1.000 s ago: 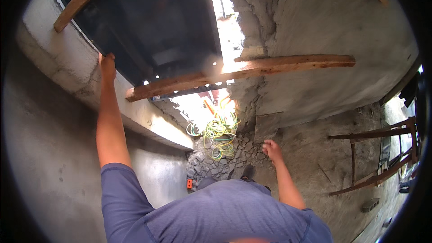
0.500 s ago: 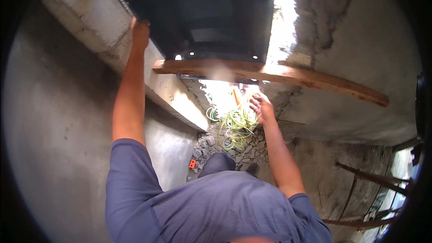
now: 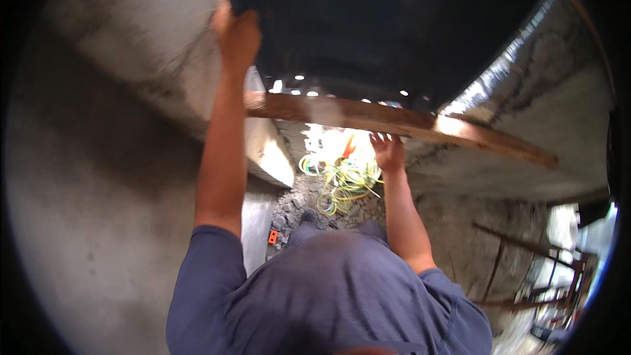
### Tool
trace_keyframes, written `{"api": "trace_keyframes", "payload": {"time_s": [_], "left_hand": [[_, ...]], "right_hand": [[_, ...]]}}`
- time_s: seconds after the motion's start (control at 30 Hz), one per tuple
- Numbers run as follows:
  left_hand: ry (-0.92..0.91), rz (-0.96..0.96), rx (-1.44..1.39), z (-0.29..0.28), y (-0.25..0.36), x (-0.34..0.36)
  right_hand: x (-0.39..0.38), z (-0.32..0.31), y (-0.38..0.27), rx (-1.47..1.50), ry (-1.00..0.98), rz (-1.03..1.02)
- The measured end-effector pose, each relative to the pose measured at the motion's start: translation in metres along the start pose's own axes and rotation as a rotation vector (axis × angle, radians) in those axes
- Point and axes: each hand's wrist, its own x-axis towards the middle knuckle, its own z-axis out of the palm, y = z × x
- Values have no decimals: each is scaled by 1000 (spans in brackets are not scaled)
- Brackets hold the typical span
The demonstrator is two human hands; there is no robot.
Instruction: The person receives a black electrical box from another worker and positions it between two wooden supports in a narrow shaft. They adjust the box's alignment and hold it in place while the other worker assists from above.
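A large dark flat panel (image 3: 381, 33) spans the upper middle, its right edge slanting. At its left edge, beside a rough concrete ledge, my left hand (image 3: 238, 38) is closed on the panel; some blur hides where the fingertips lie. Below the panel runs a rough wooden plank (image 3: 368, 115). My right hand (image 3: 389, 152) is raised to the plank's underside with its fingers apart and nothing held in it. Whether those fingers touch the plank I cannot tell. Next to this hand hang yellow-green loops of cable or hose (image 3: 343, 181), partly washed out by bright light.
Grey concrete walls (image 3: 112, 177) stand close on both sides. Broken rubble (image 3: 289, 205) covers the floor around my feet, with a small orange block (image 3: 273, 236) on it. A rusty metal frame (image 3: 519, 243) is at the lower right.
The dark panel now reaches farther right and its right edge slants. My left hand appears farther right, still at the panel's edge. My right hand has come up to the plank.
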Motion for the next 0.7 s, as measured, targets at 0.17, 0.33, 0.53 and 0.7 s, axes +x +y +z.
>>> {"api": "trace_keyframes", "payload": {"time_s": [0.17, 0.33, 0.53, 0.7], "left_hand": [[10, 143, 125, -4, -18, 4], [68, -98, -117, 0, -1, 1], [145, -232, -342, 10, 8, 1], [97, -95, -274, 7, 2, 7]], "right_hand": [[9, 18, 8, -60, -437, -287], [16, 26, 7, 190, -496, -223], [15, 39, 4, 338, -416, -209], [8, 41, -1, 396, -628, -185]]}}
